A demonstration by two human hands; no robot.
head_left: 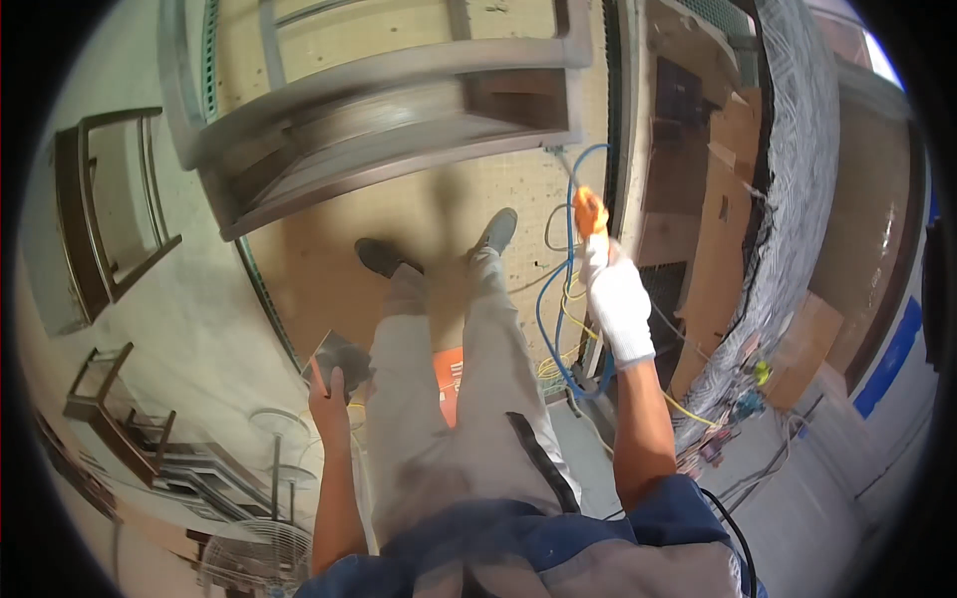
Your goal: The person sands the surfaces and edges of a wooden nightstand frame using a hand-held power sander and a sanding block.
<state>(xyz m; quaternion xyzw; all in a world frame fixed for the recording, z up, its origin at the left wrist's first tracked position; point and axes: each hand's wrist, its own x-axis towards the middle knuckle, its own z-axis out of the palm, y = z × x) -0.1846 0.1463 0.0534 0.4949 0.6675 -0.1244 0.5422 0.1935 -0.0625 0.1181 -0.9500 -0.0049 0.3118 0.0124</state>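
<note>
Gloved grip around orange tool

Flattened brown cardboard boxes at right; orange flat package on floor between legs.

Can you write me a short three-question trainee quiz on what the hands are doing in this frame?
1. True or false: the right hand wears a white glove.
2. What does the left hand hold?
A. a flat grey sheet piece
B. a hammer
C. a blue cable
3. Fill in: the right hand grips an ______ handled tool pointed towards the wooden chair frame.

Key
1. True.
2. A: the bare left hand holds a flat grey sheet piece beside the person's leg.
3. Orange; a blue cable loops just beside it.
</note>
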